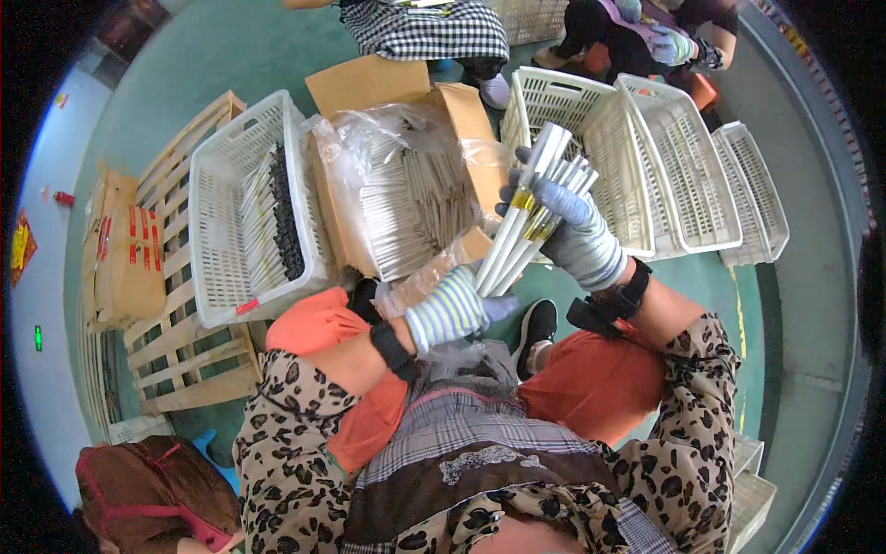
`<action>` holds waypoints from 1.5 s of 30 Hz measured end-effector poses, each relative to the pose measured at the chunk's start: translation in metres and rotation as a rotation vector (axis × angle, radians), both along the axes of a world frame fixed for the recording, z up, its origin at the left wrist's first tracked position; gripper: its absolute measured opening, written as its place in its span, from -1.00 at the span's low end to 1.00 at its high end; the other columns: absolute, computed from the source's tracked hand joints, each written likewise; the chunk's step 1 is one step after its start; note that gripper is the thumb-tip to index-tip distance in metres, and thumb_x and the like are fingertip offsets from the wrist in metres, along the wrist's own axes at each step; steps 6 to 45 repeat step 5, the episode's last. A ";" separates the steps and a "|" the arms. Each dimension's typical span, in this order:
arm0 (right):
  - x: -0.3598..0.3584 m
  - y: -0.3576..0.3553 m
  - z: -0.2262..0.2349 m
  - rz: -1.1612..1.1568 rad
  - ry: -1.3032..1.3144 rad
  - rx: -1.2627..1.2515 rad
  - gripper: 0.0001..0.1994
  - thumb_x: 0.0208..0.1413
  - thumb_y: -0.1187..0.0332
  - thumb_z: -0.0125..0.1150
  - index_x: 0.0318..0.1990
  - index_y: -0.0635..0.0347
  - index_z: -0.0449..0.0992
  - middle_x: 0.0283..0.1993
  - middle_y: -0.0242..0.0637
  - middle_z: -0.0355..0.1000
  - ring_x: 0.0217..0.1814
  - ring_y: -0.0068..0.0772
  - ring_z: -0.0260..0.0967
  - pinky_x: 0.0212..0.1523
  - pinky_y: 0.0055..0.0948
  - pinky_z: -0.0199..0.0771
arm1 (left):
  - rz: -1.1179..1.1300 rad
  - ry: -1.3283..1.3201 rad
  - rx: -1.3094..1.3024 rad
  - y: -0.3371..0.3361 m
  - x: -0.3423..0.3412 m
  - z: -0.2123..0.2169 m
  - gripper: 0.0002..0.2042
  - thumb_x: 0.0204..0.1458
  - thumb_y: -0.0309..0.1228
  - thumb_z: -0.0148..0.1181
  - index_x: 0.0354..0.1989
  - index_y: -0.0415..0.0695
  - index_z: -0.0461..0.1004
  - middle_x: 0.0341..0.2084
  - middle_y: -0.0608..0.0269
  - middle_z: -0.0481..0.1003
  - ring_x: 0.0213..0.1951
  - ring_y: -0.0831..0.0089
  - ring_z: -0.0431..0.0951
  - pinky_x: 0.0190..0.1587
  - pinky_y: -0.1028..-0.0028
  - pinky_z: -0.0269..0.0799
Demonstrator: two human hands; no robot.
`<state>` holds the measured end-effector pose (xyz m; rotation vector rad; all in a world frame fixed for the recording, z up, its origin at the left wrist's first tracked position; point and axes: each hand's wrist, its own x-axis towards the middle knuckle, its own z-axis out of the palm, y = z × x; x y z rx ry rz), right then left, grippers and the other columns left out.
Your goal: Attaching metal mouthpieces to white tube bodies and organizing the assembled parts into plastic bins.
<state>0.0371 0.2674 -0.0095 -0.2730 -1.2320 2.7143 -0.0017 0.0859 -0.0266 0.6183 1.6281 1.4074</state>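
A bundle of slim white tubes (506, 247) with gold-coloured bands slants up to the right in front of me. Wrapped round its upper part is my right hand (583, 235), in a striped grey-blue glove with dark fingertips. My left hand (450, 309), gloved alike, closes at the lower ends of the tubes, its fingers lying beneath them; part of its grip is hidden. Just beyond stands an open cardboard box (473, 120) lined with clear plastic (337, 148), with many white tubes (397, 208) stacked inside.
On the left, a white plastic crate (208, 231) holds white tubes with black ends, beside a wooden pallet (185, 369) and a carton (129, 249). More white crates (683, 166) stand at right. Two people sit beyond, one in a checked apron (425, 32). A brown garment (152, 489) lies lower left.
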 end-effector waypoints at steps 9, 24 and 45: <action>-0.013 -0.041 0.014 0.022 0.003 0.491 -0.55 -0.05 0.31 0.20 0.03 0.18 0.31 -0.20 -0.35 0.37 -0.19 -0.41 0.39 -0.13 -0.34 0.45 | -0.321 0.061 -0.121 -0.024 -0.004 -0.044 -0.69 -0.06 -0.24 0.22 -0.25 -0.21 0.40 -0.47 0.24 0.46 -0.52 0.54 0.43 -0.52 0.48 0.34; -0.013 -0.041 0.014 0.022 0.003 0.491 -0.55 -0.05 0.31 0.20 0.03 0.18 0.31 -0.20 -0.35 0.37 -0.19 -0.41 0.39 -0.13 -0.34 0.45 | -0.321 0.061 -0.121 -0.024 -0.004 -0.044 -0.69 -0.06 -0.24 0.22 -0.25 -0.21 0.40 -0.47 0.24 0.46 -0.52 0.54 0.43 -0.52 0.48 0.34; -0.013 -0.041 0.014 0.022 0.003 0.491 -0.55 -0.05 0.31 0.20 0.03 0.18 0.31 -0.20 -0.35 0.37 -0.19 -0.41 0.39 -0.13 -0.34 0.45 | -0.321 0.061 -0.121 -0.024 -0.004 -0.044 -0.69 -0.06 -0.24 0.22 -0.25 -0.21 0.40 -0.47 0.24 0.46 -0.52 0.54 0.43 -0.52 0.48 0.34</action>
